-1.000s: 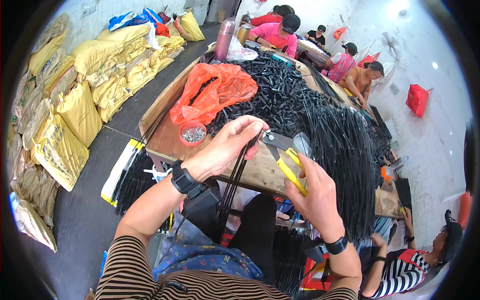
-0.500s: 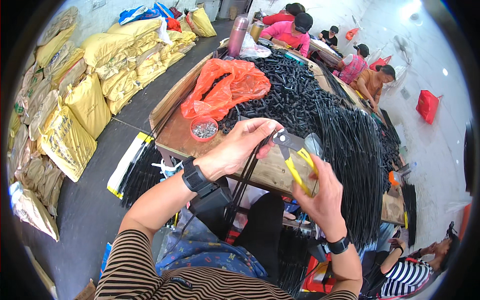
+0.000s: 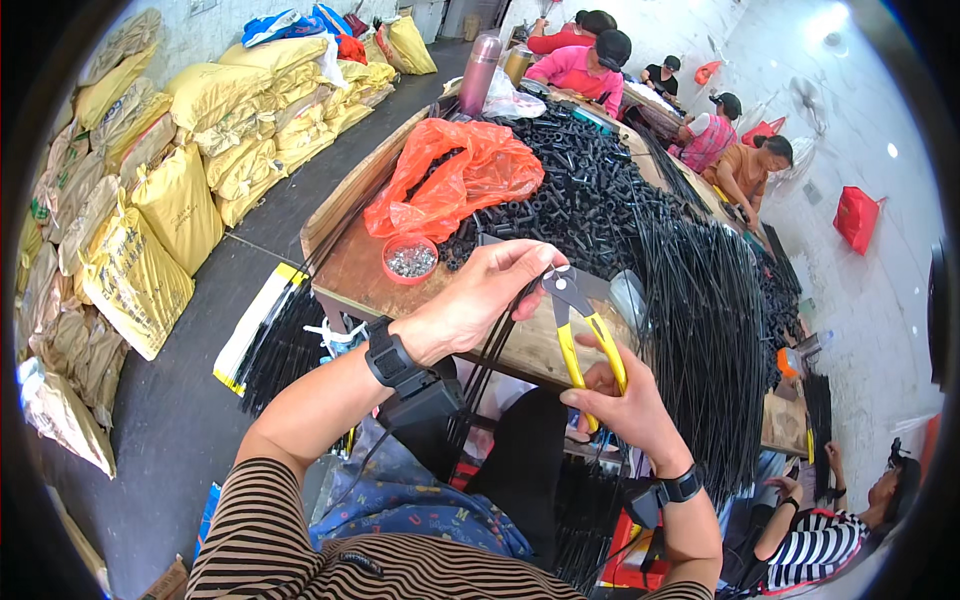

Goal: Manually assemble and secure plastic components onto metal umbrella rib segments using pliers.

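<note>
My left hand (image 3: 492,290) is closed in a pinch around a few long, thin black cables (image 3: 487,365), which run down from it past the table's edge toward my lap. My right hand (image 3: 634,408) grips a pair of pliers with yellow handles (image 3: 566,292). Their dark jaws touch or nearly touch the cable ends at my left fingertips, and the handles stand spread apart. Whether the jaws bite on anything is too small to tell. Just left of my left hand, a red bowl (image 3: 410,281) of small silver metal pieces sits on the table.
A wooden table (image 3: 348,262) carries an orange plastic bag (image 3: 455,180), a heap of short black parts (image 3: 590,190) and a thick bundle of black cables (image 3: 705,340) hanging over its edge. Yellow sacks (image 3: 175,205) line the left wall. Several people work around the table; another person (image 3: 825,545) sits at lower right.
My right hand has shifted slightly left and down, swinging the pliers' handles to point more straight downward. My left hand stays nearly still. The person at lower right has raised an arm.
</note>
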`<state>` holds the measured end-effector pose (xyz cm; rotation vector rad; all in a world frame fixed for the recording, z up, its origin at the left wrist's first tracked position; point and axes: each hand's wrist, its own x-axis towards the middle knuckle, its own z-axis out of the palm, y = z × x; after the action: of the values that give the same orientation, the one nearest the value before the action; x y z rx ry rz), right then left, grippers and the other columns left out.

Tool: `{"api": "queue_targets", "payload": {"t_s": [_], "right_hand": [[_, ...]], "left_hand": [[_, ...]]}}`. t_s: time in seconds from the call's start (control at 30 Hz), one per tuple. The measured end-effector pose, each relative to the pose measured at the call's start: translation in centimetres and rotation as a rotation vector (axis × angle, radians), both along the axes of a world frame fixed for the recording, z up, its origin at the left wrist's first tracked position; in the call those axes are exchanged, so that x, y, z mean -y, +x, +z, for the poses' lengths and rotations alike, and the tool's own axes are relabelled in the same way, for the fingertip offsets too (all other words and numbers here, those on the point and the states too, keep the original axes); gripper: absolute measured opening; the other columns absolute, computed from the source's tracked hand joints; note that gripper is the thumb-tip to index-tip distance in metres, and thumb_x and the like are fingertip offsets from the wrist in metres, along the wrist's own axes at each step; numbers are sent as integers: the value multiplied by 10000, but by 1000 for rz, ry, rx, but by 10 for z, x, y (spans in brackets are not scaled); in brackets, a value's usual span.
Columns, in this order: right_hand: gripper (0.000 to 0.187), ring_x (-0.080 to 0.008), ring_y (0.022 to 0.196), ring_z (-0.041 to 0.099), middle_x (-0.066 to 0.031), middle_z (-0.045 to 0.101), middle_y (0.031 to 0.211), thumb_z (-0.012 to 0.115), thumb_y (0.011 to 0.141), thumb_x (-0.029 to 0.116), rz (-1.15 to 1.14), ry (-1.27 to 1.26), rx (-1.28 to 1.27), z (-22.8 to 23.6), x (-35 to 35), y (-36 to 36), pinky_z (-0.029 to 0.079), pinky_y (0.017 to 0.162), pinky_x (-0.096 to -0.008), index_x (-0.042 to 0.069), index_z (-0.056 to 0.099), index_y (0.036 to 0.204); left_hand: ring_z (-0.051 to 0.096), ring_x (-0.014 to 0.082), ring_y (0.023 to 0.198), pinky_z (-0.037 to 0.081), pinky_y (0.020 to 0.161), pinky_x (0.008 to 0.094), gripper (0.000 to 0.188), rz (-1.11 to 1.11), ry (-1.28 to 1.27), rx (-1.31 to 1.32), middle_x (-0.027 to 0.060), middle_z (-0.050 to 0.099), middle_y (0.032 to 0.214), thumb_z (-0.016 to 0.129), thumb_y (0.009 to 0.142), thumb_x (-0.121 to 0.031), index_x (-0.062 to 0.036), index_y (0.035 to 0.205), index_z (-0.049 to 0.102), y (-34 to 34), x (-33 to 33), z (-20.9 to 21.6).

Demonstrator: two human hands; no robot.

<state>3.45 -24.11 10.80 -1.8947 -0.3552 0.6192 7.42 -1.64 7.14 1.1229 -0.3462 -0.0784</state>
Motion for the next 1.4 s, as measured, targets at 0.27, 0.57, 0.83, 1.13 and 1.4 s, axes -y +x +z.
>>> {"api": "queue_targets", "payload": {"t_s": [0.27, 0.57, 0.83, 1.13, 1.4], "right_hand": [[609, -115, 599, 615, -42, 619, 744, 706, 800, 11, -113, 146, 122, -24, -12, -7, 458, 534, -232, 19, 409, 1331], [584, -131, 587, 616, -58, 627, 731, 694, 800, -6, -96, 263, 126, -47, -11, 2, 460, 551, -235, 20, 412, 1311], [678, -159, 491, 562, -86, 561, 696, 713, 756, 99, 10, 481, -249, -43, -7, -1, 470, 471, -261, 14, 378, 1339], [631, -178, 641, 575, -122, 587, 930, 724, 718, 70, -191, -182, 1144, -43, -14, 5, 471, 557, -271, -2, 462, 1288], [473, -261, 712, 617, -175, 648, 998, 633, 812, 61, -54, -173, 1169, -27, -4, 11, 511, 672, -343, -29, 492, 1255]], "left_hand": [[454, 43, 616, 374, 554, 199, 342, 28, 23, 9, -4, 590, 841, 487, 982, -327, -20, 1078, 604, 1, 0, -4], [453, 50, 619, 375, 566, 210, 352, -47, -30, 31, -6, 577, 837, 477, 985, -336, -16, 1079, 590, 3, -1, -4], [464, 58, 620, 387, 564, 214, 355, -15, -49, 0, -15, 540, 793, 484, 983, -330, -11, 1091, 596, 0, 1, -5], [470, 54, 591, 392, 560, 206, 326, 45, -53, -33, -16, 545, 735, 495, 982, -302, -13, 1081, 611, 2, 2, -4], [470, 67, 612, 401, 583, 224, 344, 44, 10, 61, -13, 531, 733, 463, 992, -326, -25, 1092, 596, -1, -7, -4]]}}
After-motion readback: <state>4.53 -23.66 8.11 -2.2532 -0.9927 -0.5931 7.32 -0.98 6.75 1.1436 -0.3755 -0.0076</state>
